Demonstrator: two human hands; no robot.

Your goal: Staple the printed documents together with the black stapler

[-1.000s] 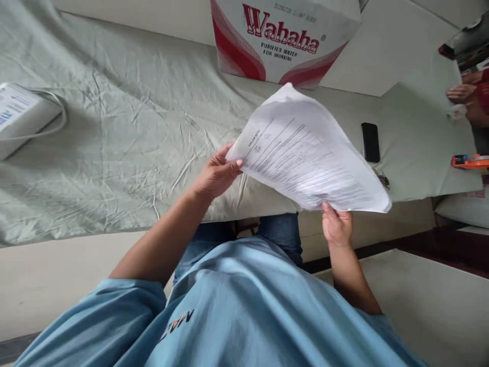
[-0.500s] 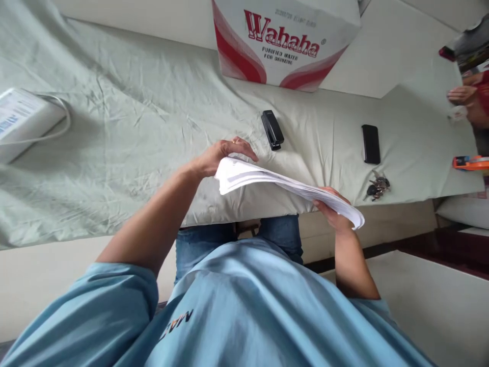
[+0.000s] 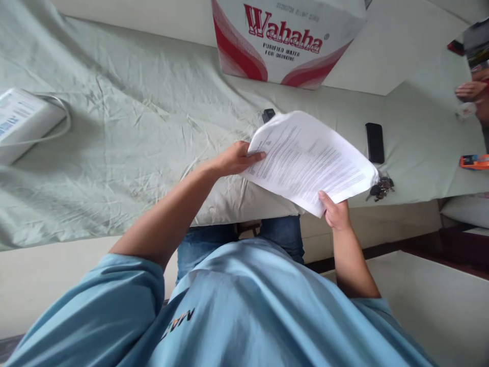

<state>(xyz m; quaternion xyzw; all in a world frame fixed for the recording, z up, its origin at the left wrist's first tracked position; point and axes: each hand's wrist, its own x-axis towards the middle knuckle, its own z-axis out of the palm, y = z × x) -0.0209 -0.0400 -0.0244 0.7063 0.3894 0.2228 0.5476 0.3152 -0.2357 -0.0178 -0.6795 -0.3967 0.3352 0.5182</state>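
A stack of printed paper sheets (image 3: 305, 158) is held above the table's front edge, its printed face turned up toward me. My left hand (image 3: 240, 158) grips the stack's left edge, thumb on top and the other fingers hidden beneath. At the near right side my right hand (image 3: 334, 210) pinches the sheets, with its thumb on the print and its fingers underneath. Behind the far left corner of the paper, a black stapler (image 3: 268, 114) shows only its far end; the rest is covered.
A Wahaha water carton (image 3: 282, 46) stands at the back of the cloth-covered table (image 3: 126, 127). To the right lie a black phone (image 3: 375, 143) and a bunch of keys (image 3: 381, 188). A white box with a cable (image 3: 28, 120) sits left. Another person's hand (image 3: 470, 90) is far right.
The sheets have turned from nearly edge-on to face up and now cover most of the stapler. My left hand has moved right and closed on the stack's edge.
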